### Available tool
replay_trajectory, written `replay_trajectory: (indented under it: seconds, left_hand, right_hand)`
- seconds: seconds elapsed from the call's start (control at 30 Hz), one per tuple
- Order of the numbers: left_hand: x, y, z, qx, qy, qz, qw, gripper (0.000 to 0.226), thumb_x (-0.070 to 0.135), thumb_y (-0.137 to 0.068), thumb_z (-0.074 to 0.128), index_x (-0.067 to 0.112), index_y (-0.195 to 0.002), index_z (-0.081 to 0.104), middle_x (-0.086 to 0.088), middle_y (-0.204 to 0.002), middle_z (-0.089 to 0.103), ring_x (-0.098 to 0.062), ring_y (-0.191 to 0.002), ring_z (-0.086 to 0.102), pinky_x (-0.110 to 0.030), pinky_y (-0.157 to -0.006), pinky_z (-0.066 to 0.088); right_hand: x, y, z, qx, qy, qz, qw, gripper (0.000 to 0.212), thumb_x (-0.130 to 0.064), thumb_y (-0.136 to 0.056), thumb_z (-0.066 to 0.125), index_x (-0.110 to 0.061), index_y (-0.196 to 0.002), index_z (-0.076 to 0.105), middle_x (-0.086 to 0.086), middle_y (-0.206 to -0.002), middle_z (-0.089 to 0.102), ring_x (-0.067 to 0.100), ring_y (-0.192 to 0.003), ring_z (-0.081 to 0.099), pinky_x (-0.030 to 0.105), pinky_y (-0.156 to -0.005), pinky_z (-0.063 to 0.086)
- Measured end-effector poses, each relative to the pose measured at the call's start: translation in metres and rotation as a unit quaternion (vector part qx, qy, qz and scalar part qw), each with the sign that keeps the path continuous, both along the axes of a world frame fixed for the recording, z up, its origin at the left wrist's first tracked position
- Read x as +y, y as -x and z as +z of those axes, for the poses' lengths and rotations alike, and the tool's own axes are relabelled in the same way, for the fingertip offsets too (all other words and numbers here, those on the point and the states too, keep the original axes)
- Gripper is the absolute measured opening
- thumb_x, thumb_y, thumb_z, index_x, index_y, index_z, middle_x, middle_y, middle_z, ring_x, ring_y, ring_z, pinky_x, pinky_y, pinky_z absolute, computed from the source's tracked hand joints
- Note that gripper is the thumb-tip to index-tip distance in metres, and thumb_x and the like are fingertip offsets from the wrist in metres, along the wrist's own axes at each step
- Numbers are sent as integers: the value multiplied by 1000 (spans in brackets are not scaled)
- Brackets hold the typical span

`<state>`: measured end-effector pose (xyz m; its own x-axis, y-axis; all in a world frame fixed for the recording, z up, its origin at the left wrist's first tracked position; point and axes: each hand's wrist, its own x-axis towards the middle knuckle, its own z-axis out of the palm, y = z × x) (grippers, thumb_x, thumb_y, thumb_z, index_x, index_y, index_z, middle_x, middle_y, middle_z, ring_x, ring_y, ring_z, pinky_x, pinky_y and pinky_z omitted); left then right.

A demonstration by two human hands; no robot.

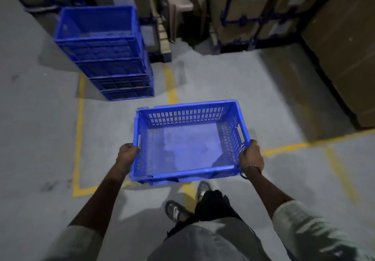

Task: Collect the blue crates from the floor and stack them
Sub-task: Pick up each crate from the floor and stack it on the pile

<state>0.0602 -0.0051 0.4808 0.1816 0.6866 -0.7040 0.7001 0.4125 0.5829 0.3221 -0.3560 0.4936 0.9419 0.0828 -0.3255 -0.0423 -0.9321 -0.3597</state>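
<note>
I carry an empty blue crate [188, 141] with slotted walls in front of me, above the floor. My left hand [128, 152] grips its left rim near the handle slot. My right hand [251, 157] grips its right rim, fingers curled over the edge. Ahead and to the left stands a stack of several blue crates [105, 51] on the floor, its top crate empty and open. The carried crate is well apart from the stack, nearer to me and to its right.
Yellow floor lines [78, 131] mark a bay around the stack. Large cardboard boxes [343, 43] stand on the right, and boxed pallets with blue frames [239, 17] line the back. A beige plastic chair [180, 3] sits behind. My feet [176, 210] are below the crate.
</note>
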Motion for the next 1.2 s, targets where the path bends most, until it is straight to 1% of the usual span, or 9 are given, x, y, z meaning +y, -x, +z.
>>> replay_trajectory:
  seconds: [0.1,0.23,0.43,0.5,0.63,0.7,0.83,1.03,1.2]
  left_hand:
    - [65,-1,-15,-7,-16,23,1000,29,19,-61,67,9,-87,71,-19,-95,74,-37,-88,72,-53,-84,63]
    - [114,-30,48,-35,-41,42,998,11,3,-91,67,-2,-101,68,-20,-97,70,-30,-75,66,-32,-63,54]
    - [223,-69,76,-82,-82,74,990,17,10,-94,70,2,-109,70,-18,-104,73,-29,-78,70,-32,-59,54]
    - [256,-89,94,-103,-103,84,986,14,9,-95,69,4,-108,70,-17,-101,72,-29,-78,69,-34,-62,55]
    - [328,-123,115,-124,-143,96,977,17,17,-95,72,7,-108,72,-18,-103,74,-34,-88,72,-55,-84,62]
    - [355,-133,121,-132,-144,114,974,23,16,-94,73,4,-114,72,-19,-105,74,-35,-89,72,-55,-85,62]
    - [421,-149,124,-162,-143,140,966,21,2,-91,69,3,-112,72,-15,-97,74,-28,-78,69,-41,-74,61]
    - [547,-159,116,-185,-131,156,961,25,2,-89,70,6,-113,73,-17,-112,75,-32,-86,72,-48,-81,62]
    - [662,-168,101,-205,-122,134,962,38,1,-89,69,3,-128,67,-17,-119,73,-32,-93,71,-44,-79,60]
  right_hand:
    - [66,-22,10,-12,-20,15,1000,36,-14,-86,56,-15,-121,46,18,-116,57,46,-94,64,47,-74,49]
    - [151,-63,16,-39,-47,29,998,39,-15,-85,58,-15,-123,48,18,-116,59,46,-93,64,44,-72,47]
    - [279,-134,37,-81,-98,42,991,31,-20,-89,53,-14,-119,49,20,-111,63,45,-94,63,44,-74,47]
    - [319,-162,48,-91,-116,47,988,25,-22,-90,53,-14,-114,50,21,-105,65,45,-92,64,45,-73,49]
    - [401,-211,76,-114,-133,62,983,24,-24,-90,55,-13,-112,53,23,-103,67,46,-94,64,46,-75,50]
    - [432,-225,86,-121,-145,61,980,24,-25,-89,54,-15,-111,53,22,-103,68,45,-93,64,45,-76,50]
    - [502,-243,99,-143,-167,61,974,27,-28,-91,54,-16,-114,54,18,-107,68,43,-95,64,43,-75,49]
    - [611,-240,96,-175,-178,38,968,32,-30,-93,53,-14,-120,55,16,-113,67,41,-100,63,42,-78,49]
    - [704,-233,84,-195,-168,22,966,32,-32,-93,51,-16,-121,53,15,-112,67,41,-98,64,44,-78,50]
